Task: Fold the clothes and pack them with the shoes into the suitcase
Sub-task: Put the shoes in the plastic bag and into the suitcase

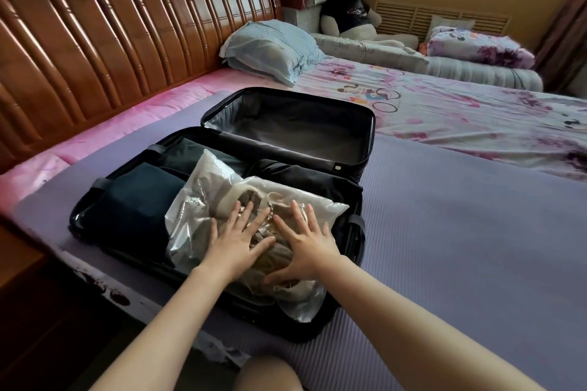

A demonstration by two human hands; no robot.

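Bed (460,200): carries the open suitcase (301,124).
Clothes (133,209): folded, packed in its near half, left.
Shoe bag (222,181): atop them, long axis far-left to near-right.
Left hand (236,240), right hand (306,240): both directly on the bag, equally near.
Fingers (295,216): straight, spread, pressing, gripping nothing.

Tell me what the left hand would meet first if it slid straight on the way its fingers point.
Probably the pale shoe inside the plastic bag under the left hand; it bulges just beyond the fingertips, though depth is unclear.
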